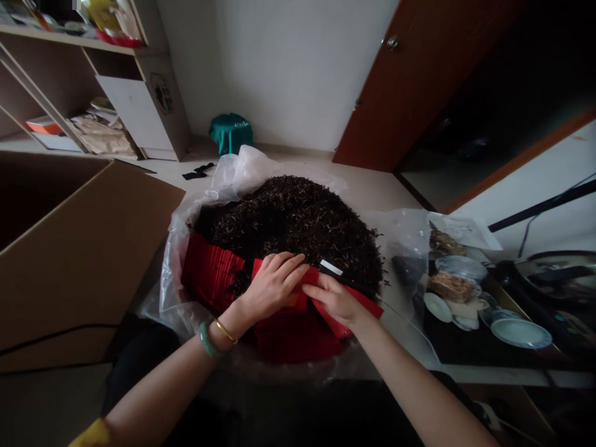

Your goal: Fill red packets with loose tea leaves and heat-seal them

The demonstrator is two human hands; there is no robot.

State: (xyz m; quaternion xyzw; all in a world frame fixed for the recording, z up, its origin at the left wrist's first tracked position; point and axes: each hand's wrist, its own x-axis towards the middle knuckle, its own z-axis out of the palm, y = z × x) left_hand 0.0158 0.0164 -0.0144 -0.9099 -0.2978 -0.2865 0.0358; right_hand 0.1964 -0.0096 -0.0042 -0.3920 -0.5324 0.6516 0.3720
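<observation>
Both hands are at one red packet (296, 300) over the near side of a heap of dark, twisted dried tea leaves (298, 217). My left hand (270, 282), with a green bangle and a gold bangle at its wrist, bends its fingers over the packet's top. From the other side my right hand (334, 300) pinches the packet's edge. A stack of red packets (209, 270) leans left of my left hand, and more red packets (298, 341) lie below. Behind my right hand is a dark flat device (356, 284) with a white label.
Clear plastic (174, 273) lines the heap's container. A large cardboard box (93, 267) stands at left. On the right, a dark tray (470, 347) bears cups and a lidded bowl (460, 268). Further back are a teal covered object (231, 132), shelves and a brown door (395, 81).
</observation>
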